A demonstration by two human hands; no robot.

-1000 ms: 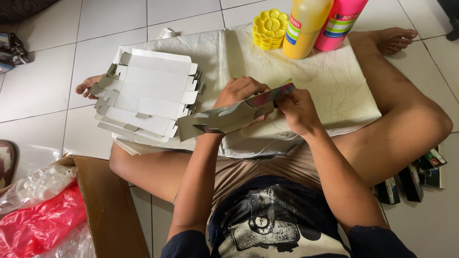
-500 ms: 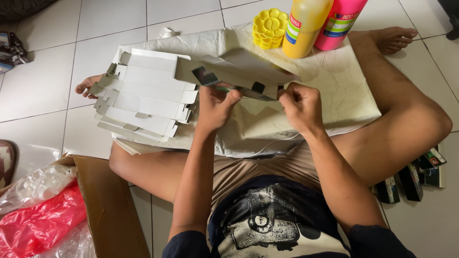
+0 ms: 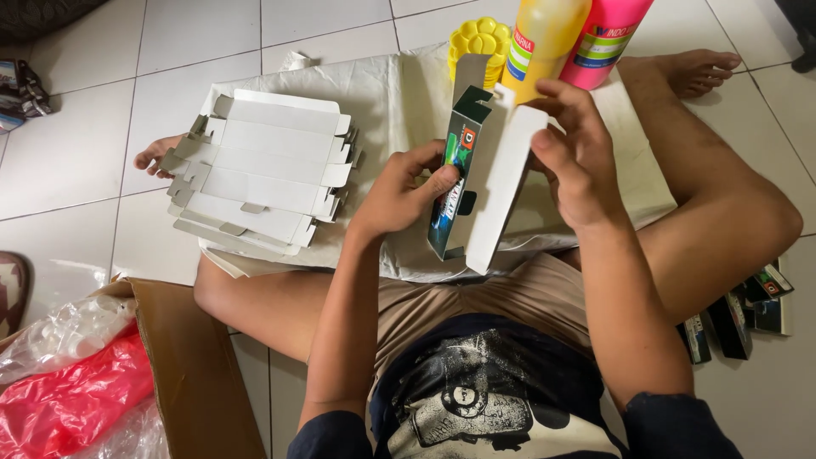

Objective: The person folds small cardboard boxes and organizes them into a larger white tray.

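Observation:
I sit cross-legged on a tiled floor with a white cloth-covered board (image 3: pixel 391 93) across my legs. Both hands hold one flat carton blank (image 3: pixel 497 187), turned lengthwise away from me, white inside and with a dark printed face. My left hand (image 3: pixel 399 191) pinches its printed left panel near the middle. My right hand (image 3: pixel 574 149) grips the white right panel near the top. A stack of unfolded white carton blanks (image 3: pixel 259 166) lies on the board to the left of my hands.
A stack of yellow flower-shaped paint palettes (image 3: pixel 476 38), a yellow bottle (image 3: pixel 544 38) and a pink bottle (image 3: pixel 603 34) stand at the board's far edge. A cardboard box (image 3: pixel 195 365) with red and clear plastic bags sits at lower left. Several small dark boxes (image 3: pixel 735 319) lie at right.
The carton blank was held crosswise in front of me; it has been swung round to point away from me and partly folded. My right hand moved up, my left shifted onto the printed panel.

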